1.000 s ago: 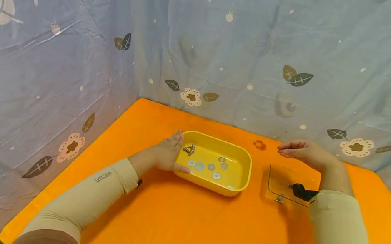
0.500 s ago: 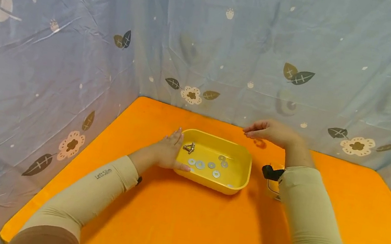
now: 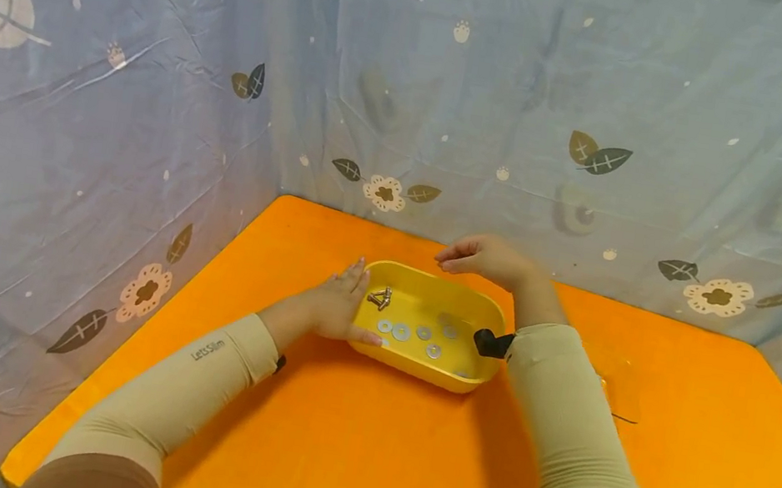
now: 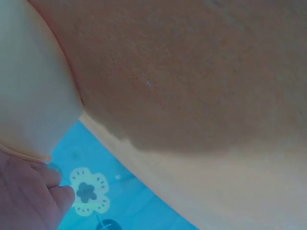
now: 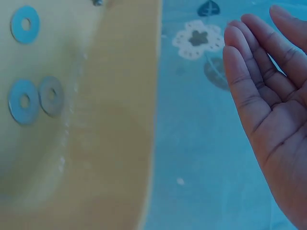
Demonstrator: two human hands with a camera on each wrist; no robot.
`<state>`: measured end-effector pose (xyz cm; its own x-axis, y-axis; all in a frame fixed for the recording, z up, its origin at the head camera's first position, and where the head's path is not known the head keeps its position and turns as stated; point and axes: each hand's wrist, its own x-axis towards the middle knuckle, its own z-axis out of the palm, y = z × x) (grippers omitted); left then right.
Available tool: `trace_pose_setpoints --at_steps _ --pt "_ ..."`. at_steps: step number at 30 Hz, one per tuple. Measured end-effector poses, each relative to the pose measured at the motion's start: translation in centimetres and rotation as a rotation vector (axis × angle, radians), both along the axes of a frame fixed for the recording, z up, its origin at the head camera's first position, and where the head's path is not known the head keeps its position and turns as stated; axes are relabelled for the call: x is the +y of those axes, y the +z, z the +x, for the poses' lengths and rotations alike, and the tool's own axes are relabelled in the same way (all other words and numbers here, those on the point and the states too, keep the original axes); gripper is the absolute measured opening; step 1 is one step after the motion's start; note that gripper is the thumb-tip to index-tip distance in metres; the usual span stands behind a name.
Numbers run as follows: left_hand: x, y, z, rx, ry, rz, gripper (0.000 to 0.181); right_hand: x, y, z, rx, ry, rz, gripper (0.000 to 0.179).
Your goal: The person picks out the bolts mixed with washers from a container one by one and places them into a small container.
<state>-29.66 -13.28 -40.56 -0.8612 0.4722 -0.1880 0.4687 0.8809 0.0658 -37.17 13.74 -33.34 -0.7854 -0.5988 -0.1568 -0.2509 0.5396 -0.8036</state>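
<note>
A yellow plastic tray point(image 3: 418, 368) stands on the orange tabletop. Several flat washers point(image 3: 396, 333) lie spread over its floor, and a small cluster of bolts point(image 3: 379, 299) sits near its left end. My left hand point(image 3: 332, 308) rests against that end with fingers straight and the thumb over the front rim. Above the tray's back rim hovers my right hand point(image 3: 493, 261), its fingers loosely bent. The right wrist view shows its palm point(image 5: 283, 129) with nothing in it. In the left wrist view, only part of the left hand point(image 4: 29, 196) shows.
A clear plastic piece point(image 3: 623, 388) lies right of the tray, partly covered by the right sleeve point(image 3: 570, 414). Patterned curtains point(image 3: 532, 113) hang behind and to the left of the orange table point(image 3: 345, 448).
My right hand has moved left from over the clear plastic piece to the tray's back rim. My left hand has stayed at the tray's left end.
</note>
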Motion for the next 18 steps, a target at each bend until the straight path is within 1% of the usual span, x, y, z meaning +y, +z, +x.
trace_pose_setpoints --at_steps 5,8,12,14,18 --pt "0.1 -0.2 -0.1 0.004 0.017 -0.014 0.128 -1.5 -1.2 -0.4 0.027 0.052 0.019 0.028" --pt "0.1 -0.3 -0.1 0.007 0.019 -0.023 0.128 -2.3 -2.0 -0.5 0.029 0.072 0.002 0.031" --pt "0.1 -0.6 -0.1 0.009 0.016 -0.025 0.13 -3.1 -2.8 -0.4 -0.004 0.079 -0.037 0.032" --pt "0.1 -0.7 0.0 0.008 0.018 -0.021 0.129 -3.4 -3.1 -0.3 -0.01 0.076 -0.032 0.029" --pt "0.1 -0.6 0.0 0.006 0.025 -0.024 0.128 -3.7 -3.5 -0.2 -0.032 0.075 0.011 0.028"
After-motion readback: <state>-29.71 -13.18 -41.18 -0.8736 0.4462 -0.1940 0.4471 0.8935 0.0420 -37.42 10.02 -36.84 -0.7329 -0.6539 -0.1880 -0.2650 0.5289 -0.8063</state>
